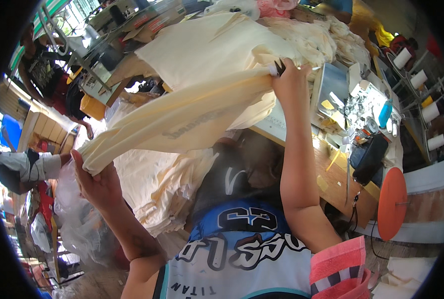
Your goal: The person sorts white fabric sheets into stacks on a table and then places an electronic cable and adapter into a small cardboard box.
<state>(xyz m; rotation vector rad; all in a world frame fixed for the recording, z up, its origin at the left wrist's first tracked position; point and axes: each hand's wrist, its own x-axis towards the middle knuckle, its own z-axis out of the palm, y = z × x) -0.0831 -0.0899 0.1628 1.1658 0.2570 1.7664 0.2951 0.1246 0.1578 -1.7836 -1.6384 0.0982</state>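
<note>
A long cream fabric piece (182,112), with faint dark printing on it, is stretched in the air between my two hands. Its lower left end is gathered in my left hand (100,185), which is closed round it with the thumb up. Higher up and to the right, my right hand (291,85) is closed on the other end. Two dark pointed blades (280,67), like those of thread snips, stick out from the same right hand; the rest of that tool is hidden by the fingers. Beneath the stretched piece, a stack of cream fabric (154,184) lies beside my lap.
More cream fabric (202,47) covers the table ahead. To the right, a wooden worktop (344,187) carries a black pouch (371,158), a turquoise bottle (385,113) and small clutter. An orange disc (392,204) stands by its edge. Thread cones (418,79) are at far right. Other people are at left.
</note>
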